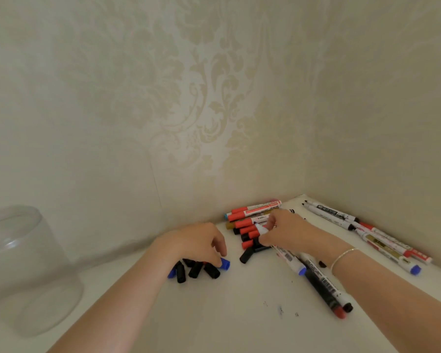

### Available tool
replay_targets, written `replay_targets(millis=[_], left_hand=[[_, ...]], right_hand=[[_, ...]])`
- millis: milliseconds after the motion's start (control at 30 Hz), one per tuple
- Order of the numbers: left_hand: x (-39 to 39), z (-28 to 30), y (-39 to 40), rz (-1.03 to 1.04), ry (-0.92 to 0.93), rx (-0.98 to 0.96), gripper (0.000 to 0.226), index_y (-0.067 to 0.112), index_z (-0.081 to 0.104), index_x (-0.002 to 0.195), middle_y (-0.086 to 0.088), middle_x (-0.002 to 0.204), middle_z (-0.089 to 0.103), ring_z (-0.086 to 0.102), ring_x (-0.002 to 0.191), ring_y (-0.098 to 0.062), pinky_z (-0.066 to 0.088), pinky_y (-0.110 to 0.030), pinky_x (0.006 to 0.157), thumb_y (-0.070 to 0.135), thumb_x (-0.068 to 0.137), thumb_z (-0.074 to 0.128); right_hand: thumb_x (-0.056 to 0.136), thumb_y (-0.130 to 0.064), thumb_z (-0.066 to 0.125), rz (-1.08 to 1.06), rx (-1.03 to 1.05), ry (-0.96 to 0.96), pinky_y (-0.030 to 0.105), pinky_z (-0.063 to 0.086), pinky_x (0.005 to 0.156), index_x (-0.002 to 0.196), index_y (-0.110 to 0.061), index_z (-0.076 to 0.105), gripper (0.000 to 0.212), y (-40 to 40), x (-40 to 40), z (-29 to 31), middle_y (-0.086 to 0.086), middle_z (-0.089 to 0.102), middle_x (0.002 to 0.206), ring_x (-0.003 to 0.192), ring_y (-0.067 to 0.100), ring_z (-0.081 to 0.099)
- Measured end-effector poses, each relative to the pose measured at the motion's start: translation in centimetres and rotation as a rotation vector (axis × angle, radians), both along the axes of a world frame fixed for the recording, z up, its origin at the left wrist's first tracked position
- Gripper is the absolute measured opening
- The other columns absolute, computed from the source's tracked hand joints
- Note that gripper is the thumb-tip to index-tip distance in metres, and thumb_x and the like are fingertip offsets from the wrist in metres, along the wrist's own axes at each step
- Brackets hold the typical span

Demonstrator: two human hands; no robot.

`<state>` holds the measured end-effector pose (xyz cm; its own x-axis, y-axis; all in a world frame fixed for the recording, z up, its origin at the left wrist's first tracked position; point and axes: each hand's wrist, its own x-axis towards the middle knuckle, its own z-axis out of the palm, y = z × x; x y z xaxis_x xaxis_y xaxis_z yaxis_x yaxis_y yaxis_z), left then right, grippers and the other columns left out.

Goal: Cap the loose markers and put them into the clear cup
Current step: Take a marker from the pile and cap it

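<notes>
The clear cup (23, 271) stands at the far left of the white table. My left hand (199, 243) reaches into a small heap of loose black and blue caps (196, 270), and its fingertips pinch a blue cap (225, 264). My right hand (283, 230) grips a white marker (260, 229) at the pile of red-capped markers (252, 217) by the wall. A lone black cap (247, 255) lies between my two hands. Several markers (316, 278) lie under my right forearm.
More markers (382, 238), some uncapped, lie in a row along the right wall. The table sits in a corner of patterned walls. Small ink spots (280, 309) mark the table top near the front.
</notes>
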<state>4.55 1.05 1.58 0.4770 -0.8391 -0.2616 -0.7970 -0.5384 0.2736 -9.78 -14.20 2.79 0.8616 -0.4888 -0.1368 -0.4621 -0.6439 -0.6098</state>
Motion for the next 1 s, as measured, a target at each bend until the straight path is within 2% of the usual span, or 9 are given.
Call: replay_targets(millis=[100,200,300,367,567,767,867,933,1000], left_hand=[[-0.3,-0.7,-0.1,0.005,-0.015,-0.016,0.022,0.029,0.071,0.103,0.020,0.084,0.056,0.056,0.082,-0.004,0.042,-0.017,0.067,0.030,0.081,0.069],[0.0,-1.2,0.0,0.023,0.086,-0.142,0.015,0.031,0.068,0.099,0.016,0.097,0.062,0.063,0.090,-0.010,0.047,-0.020,0.075,0.034,0.084,0.067],[0.3,-1.4,0.1,0.069,0.299,-0.374,0.011,0.034,0.066,0.096,0.015,0.102,0.069,0.065,0.097,-0.005,0.048,-0.031,0.095,0.034,0.086,0.067],[0.3,-1.4,0.1,0.083,0.362,-0.462,0.010,0.034,0.066,0.095,0.013,0.099,0.072,0.063,0.097,0.003,0.044,-0.031,0.100,0.031,0.086,0.068],[0.3,-1.2,0.2,0.087,0.396,-0.515,0.011,0.034,0.066,0.094,0.016,0.101,0.070,0.062,0.097,0.008,0.042,-0.024,0.096,0.029,0.085,0.070],[-0.2,-1.3,-0.4,0.033,0.390,-0.538,0.014,0.031,0.068,0.093,0.017,0.102,0.070,0.061,0.102,0.007,0.041,-0.024,0.099,0.021,0.083,0.073],[-0.4,-1.3,-0.7,-0.001,0.390,-0.524,0.015,0.029,0.070,0.096,0.014,0.103,0.070,0.062,0.103,0.002,0.043,-0.025,0.101,0.020,0.084,0.072],[-0.6,-1.2,-0.9,-0.002,0.411,-0.531,0.014,0.025,0.070,0.098,0.010,0.102,0.070,0.065,0.099,-0.004,0.046,-0.025,0.098,0.018,0.086,0.069],[-0.8,-1.1,-1.0,0.031,0.487,-0.541,0.011,0.020,0.067,0.100,0.005,0.098,0.070,0.067,0.089,-0.009,0.050,-0.023,0.087,0.017,0.089,0.065]], right_hand=[[0.084,-0.018,0.063,-0.029,0.254,-0.092,0.029,0.053,0.055,0.099,-0.010,0.046,0.024,0.4,-0.3,0.0,0.006,0.061,0.088,0.062,0.022,0.064],[0.086,-0.011,0.060,0.027,0.387,-0.134,0.034,0.057,0.056,0.098,-0.010,0.045,0.019,0.6,-0.7,-0.1,0.008,0.058,0.082,0.054,0.022,0.063],[0.085,-0.012,0.061,0.100,0.320,-0.152,0.029,0.053,0.051,0.095,-0.010,0.049,0.015,0.6,-1.0,-0.2,0.006,0.057,0.076,0.052,0.021,0.060],[0.085,-0.015,0.062,0.116,0.229,-0.149,0.024,0.048,0.047,0.093,-0.012,0.052,0.013,0.4,-1.0,-0.3,0.004,0.056,0.076,0.049,0.015,0.055],[0.082,-0.010,0.063,0.135,0.113,-0.148,0.015,0.040,0.043,0.092,-0.018,0.053,0.016,0.2,-1.0,-0.4,0.004,0.054,0.087,0.050,0.010,0.049],[0.078,-0.011,0.067,0.141,0.043,-0.171,0.019,0.042,0.047,0.091,-0.018,0.059,0.017,0.2,-0.6,-1.1,-0.002,0.055,0.082,0.053,0.012,0.048],[0.079,-0.017,0.069,0.158,-0.052,-0.196,0.014,0.040,0.048,0.091,-0.022,0.064,0.014,0.0,-0.5,-1.5,-0.005,0.057,0.082,0.058,0.008,0.047],[0.079,-0.020,0.071,0.165,-0.077,-0.240,0.012,0.039,0.049,0.088,-0.025,0.069,0.011,-0.1,-0.4,-1.6,-0.010,0.058,0.079,0.057,0.004,0.047],[0.080,-0.022,0.073,0.177,-0.027,-0.310,0.009,0.039,0.049,0.087,-0.024,0.073,0.008,-0.1,-0.4,-1.6,-0.013,0.061,0.075,0.053,-0.001,0.049]])
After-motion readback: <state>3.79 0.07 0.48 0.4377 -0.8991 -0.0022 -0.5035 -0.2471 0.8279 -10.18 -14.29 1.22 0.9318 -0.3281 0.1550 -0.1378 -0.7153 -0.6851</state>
